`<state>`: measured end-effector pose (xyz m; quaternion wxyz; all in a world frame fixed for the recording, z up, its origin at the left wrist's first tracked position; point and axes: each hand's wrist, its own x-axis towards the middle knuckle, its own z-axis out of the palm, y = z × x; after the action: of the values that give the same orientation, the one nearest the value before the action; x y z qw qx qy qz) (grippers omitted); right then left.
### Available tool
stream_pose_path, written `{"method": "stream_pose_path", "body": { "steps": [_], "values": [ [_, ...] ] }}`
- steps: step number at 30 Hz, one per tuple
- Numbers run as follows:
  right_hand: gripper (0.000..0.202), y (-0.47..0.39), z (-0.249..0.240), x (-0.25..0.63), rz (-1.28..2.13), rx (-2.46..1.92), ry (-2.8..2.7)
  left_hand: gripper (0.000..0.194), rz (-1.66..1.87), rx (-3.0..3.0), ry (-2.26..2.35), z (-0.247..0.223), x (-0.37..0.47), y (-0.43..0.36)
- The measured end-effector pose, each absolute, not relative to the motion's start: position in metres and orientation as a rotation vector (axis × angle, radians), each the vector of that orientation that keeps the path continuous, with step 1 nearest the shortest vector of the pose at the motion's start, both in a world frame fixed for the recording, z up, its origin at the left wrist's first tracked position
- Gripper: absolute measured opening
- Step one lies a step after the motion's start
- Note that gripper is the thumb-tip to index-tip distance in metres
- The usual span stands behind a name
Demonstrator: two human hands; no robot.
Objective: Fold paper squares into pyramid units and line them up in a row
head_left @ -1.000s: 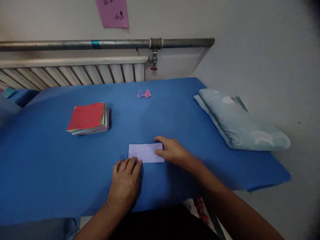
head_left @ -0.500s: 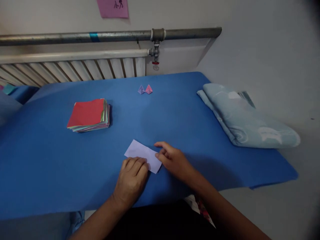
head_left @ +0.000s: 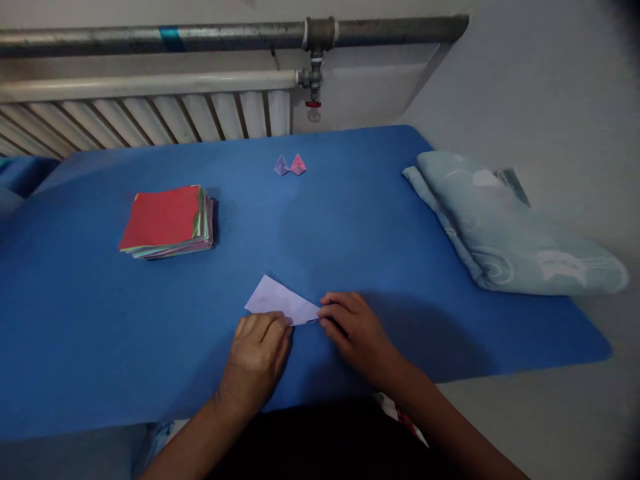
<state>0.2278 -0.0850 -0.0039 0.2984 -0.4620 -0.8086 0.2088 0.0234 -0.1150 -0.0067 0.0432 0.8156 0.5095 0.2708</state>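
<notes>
A pale purple sheet of folded paper (head_left: 280, 298) lies on the blue table near its front edge, its right end narrowed to a point. My left hand (head_left: 259, 357) is closed at the paper's lower edge, fingers curled over it and pressing it down. At the pointed right tip, my right hand (head_left: 357, 333) pinches the paper between thumb and fingers. The underside of the paper and the left thumb are hidden.
A stack of coloured paper (head_left: 163, 217), red on top, sits to the left. Two small folded paper shapes, one purple (head_left: 281, 166) and one pink (head_left: 298, 165), stand towards the back. On the right is a folded light-blue blanket (head_left: 505, 233). A radiator (head_left: 150, 120) and pipe (head_left: 240, 37) run behind the table (head_left: 345, 227).
The paper's right end has gone from a square edge to a folded point. My right hand's fingers have closed on that tip. The view has tilted down slightly.
</notes>
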Motion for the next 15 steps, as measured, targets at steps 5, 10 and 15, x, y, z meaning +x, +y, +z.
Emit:
{"method": "stream_pose_path", "body": {
  "steps": [5,10,15],
  "values": [
    [0.009,-0.0814,-0.0024,0.2269,0.603,-1.317,-2.105,0.008,0.758,2.361,1.732,-0.0059,0.0236,-0.1123],
    [0.007,-0.0778,-0.0014,0.2255,0.608,-1.394,-2.094,0.008,0.71,2.32,1.757,-0.0033,0.0234,-0.1101],
    [0.009,-0.0751,-0.0016,0.2262,0.614,-1.428,-2.092,0.011,0.663,2.268,1.774,-0.0015,0.023,-0.1089]
  ]
}}
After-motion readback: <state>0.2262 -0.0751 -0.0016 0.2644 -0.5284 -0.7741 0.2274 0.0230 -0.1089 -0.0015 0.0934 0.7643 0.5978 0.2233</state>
